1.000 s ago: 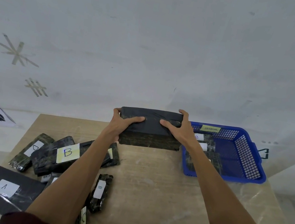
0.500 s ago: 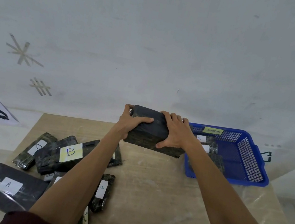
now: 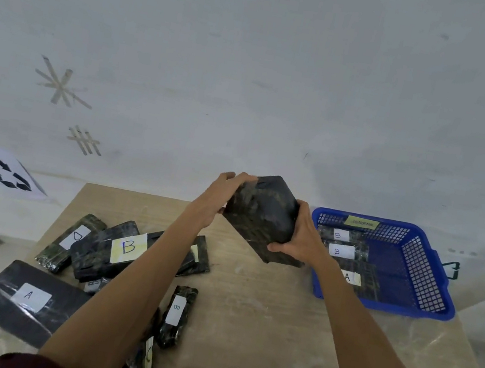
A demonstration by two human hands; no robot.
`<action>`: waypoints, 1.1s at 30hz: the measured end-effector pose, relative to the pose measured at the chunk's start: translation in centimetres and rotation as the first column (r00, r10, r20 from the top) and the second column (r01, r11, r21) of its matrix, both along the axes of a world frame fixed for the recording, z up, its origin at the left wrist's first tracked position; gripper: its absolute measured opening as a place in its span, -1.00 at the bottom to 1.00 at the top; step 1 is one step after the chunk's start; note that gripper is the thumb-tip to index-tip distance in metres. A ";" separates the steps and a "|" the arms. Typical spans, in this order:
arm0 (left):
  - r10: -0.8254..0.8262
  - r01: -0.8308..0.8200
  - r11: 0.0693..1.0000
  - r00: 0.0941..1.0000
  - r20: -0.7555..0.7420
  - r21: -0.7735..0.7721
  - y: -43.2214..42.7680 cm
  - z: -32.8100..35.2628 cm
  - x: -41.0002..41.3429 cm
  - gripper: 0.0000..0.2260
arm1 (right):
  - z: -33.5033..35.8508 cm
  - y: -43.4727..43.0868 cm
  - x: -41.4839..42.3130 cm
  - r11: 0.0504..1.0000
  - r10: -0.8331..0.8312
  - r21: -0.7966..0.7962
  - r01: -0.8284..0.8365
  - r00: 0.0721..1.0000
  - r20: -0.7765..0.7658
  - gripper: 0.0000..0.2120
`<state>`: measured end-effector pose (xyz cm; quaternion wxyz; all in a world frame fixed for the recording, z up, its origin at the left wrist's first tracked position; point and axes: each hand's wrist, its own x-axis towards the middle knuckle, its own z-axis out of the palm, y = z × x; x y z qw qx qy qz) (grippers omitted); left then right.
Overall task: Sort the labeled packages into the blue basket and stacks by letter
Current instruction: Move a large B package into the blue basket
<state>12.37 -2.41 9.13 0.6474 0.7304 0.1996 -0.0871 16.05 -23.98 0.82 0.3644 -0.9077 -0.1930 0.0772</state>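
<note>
Blue basket [image 3: 423, 274] just R of dark pkg [image 3: 264, 217] — labeled pkgs [image 3: 99, 252] L

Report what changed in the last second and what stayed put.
The left hand and right hand kept their grip on the big black package and swung it from lying crosswise to tilted, one corner pointing down. The blue basket with its packages and the labeled packages on the left stayed put.

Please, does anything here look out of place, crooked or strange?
The black package gripped by the left hand and right hand is held tilted and shows no label on its visible faces. The large A package appears to overhang the table edge at left.
</note>
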 end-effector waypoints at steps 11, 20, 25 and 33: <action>0.031 -0.017 0.968 0.998 0.055 -0.249 -1.9 -1.5 -1.7 -0.55 | -1.1 0.6 0.0 0.987 -0.033 0.159 0.034 0.999 -0.007 0.00; 0.056 -0.039 0.963 0.997 0.058 -0.268 -2.3 -1.2 -0.7 -0.53 | -0.8 0.2 0.9 0.989 -0.012 0.151 0.010 1.000 0.016 -0.05; 0.026 -0.011 0.979 0.997 0.074 -0.204 -2.3 -1.1 -0.4 -0.50 | -1.1 0.1 0.9 0.986 -0.032 0.165 0.030 0.999 0.009 -0.08; -0.040 0.045 0.998 0.992 0.124 -0.038 -2.2 -0.4 -0.1 -0.32 | -0.7 0.7 0.2 0.980 -0.043 0.196 0.039 0.999 0.016 -0.06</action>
